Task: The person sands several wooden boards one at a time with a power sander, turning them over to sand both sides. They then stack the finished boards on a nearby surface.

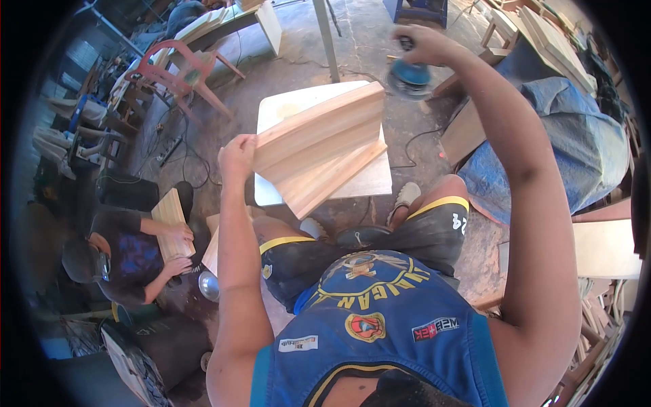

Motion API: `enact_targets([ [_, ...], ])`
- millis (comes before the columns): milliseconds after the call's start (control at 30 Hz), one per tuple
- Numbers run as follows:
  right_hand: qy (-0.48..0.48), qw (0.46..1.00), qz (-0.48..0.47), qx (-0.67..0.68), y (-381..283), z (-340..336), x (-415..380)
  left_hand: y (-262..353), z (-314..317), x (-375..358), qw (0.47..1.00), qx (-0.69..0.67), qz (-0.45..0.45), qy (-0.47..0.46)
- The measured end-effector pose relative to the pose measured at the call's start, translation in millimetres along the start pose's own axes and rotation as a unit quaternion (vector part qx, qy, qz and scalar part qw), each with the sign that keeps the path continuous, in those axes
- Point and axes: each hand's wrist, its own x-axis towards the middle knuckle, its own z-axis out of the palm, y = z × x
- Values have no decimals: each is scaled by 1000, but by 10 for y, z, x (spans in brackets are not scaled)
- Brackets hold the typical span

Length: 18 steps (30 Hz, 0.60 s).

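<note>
My left hand is closed on the left end of a wooden board assembly, pale planks joined at an angle. The piece stands tilted on a small white-topped table before my knees. Raised out to the far right, my right hand grips an orbital sander with a teal body and round pad. The sander is held in the air beyond the right end of the wood, slightly blurred.
At left a co-worker holds another wooden board. A pink plastic chair stands at the back left. Cables run over the floor. A blue tarp covers a pile at right, near stacked wood panels.
</note>
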Motion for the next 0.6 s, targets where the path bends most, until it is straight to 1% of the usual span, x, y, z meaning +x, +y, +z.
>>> enact_targets([
  [67, 52, 998, 36, -28, 661, 19, -331, 266, 136, 44, 981, 159, 105, -44],
  [100, 51, 996, 70, -37, 842, -7, -534, 400, 257, 72, 980, 159, 112, -46],
  [167, 51, 988, 133, -56, 1109, -9, -946, 703, 587, 167, 950, 234, 163, -125],
  [200, 54, 983, 163, -63, 1217, 24, -1110, 864, 766, 245, 940, 258, 159, -160],
  [233, 56, 982, 168, -61, 1284, 42, -1252, 1041, 947, 336, 927, 282, 155, -195],
  [300, 87, 976, 198, -37, 1356, 80, -1521, 1473, 1275, 455, 917, 286, 152, -232],
  [367, 95, 972, 212, -42, 1247, -3, -1696, 1778, 1613, 535, 912, 295, 174, -224],
  [433, 133, 971, 197, -12, 1201, -95, -1823, 1925, 1792, 649, 907, 304, 195, -217],
  [467, 133, 971, 200, -11, 1176, -164, -1864, 1965, 1845, 703, 900, 321, 196, -221],
  [533, 190, 970, 147, 33, 1084, -343, -1912, 1998, 1820, 709, 892, 339, 196, -224],
  [600, 208, 966, 146, 56, 964, -567, -1935, 2025, 1586, 728, 900, 328, 195, -210],
])
